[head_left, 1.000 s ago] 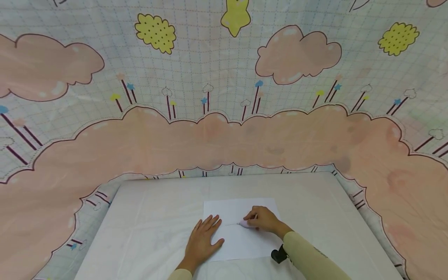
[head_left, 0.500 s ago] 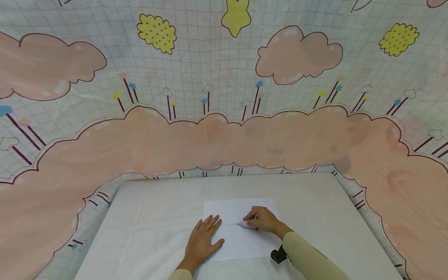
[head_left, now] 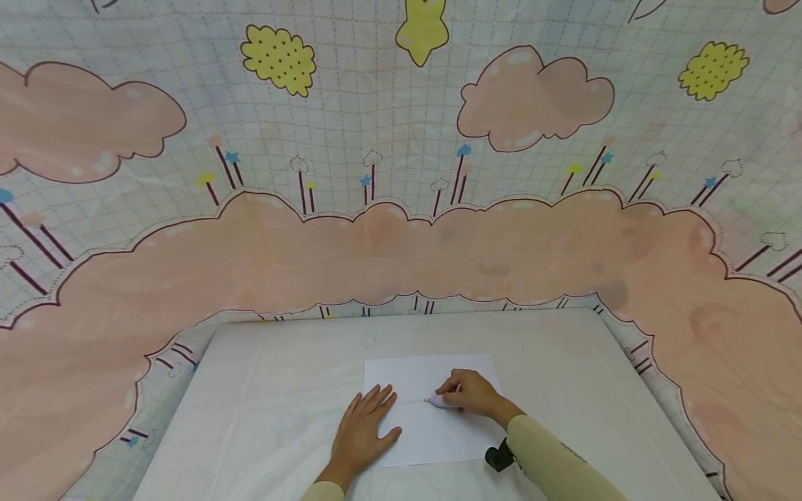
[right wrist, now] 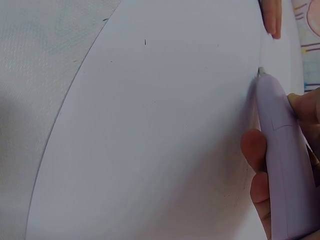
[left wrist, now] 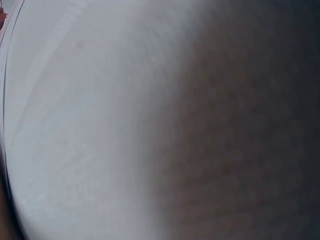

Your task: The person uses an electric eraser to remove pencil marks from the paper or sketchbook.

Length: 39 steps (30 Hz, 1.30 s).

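Note:
A sheet of white paper lies on the white-covered table. My left hand rests on its left part, fingers spread. In the head view my right hand grips a thick lilac pen-shaped tool over the paper's middle. The right wrist view shows the tool's body between thumb and fingers, with its small metal tip at the paper. A thin line runs left from the tip towards my left hand. The left wrist view is mostly blurred.
The white tabletop extends around the paper. Behind it hangs a printed cloth with clouds and stars. A black heart-shaped item sits at my right sleeve, near the paper's lower right corner.

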Each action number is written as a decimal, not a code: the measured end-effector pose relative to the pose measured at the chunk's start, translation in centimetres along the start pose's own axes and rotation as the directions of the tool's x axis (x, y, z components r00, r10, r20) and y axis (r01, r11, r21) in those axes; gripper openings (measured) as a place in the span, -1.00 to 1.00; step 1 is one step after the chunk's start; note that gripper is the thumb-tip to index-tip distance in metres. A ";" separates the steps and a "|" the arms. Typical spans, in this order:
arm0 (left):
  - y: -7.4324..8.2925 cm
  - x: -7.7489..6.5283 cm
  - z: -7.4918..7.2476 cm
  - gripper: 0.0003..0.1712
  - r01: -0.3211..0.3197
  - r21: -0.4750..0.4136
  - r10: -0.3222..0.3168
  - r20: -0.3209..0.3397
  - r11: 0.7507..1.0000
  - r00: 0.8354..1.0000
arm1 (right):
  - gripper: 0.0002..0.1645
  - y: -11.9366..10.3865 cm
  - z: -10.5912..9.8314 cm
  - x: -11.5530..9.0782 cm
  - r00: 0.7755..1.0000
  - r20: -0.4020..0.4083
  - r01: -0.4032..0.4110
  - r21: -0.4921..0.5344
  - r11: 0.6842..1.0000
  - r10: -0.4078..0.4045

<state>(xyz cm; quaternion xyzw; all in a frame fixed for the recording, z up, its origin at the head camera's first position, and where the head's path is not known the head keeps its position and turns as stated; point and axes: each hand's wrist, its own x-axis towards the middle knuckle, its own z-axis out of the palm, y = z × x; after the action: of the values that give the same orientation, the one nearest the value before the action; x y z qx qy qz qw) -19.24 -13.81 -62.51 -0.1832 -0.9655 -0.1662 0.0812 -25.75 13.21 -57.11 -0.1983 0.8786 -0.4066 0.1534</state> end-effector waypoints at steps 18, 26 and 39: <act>0.0 -0.1 -0.4 -0.28 0.001 -0.006 -0.001 0.014 1.000 1.000 | -0.80 -0.4 0.2 -0.1 1.000 -0.013 -0.002 -0.010 1.000 0.002; 0.0 -0.1 -0.5 -0.28 -0.001 -0.017 0.001 0.009 1.000 1.000 | -0.81 -0.1 -0.1 -0.3 1.000 -0.020 0.006 -0.023 1.000 -0.006; -0.1 -0.2 -0.5 -0.28 -0.005 -0.009 0.005 0.014 1.000 1.000 | -0.82 -0.7 0.1 -0.5 1.000 -0.018 -0.022 -0.028 0.999 0.022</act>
<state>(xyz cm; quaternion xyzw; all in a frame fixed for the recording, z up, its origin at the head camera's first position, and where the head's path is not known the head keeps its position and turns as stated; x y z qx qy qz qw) -19.00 -14.12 -62.16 -0.1872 -0.9648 -0.1691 0.0739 -25.08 12.95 -56.54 -0.1870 0.8877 -0.3942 0.1471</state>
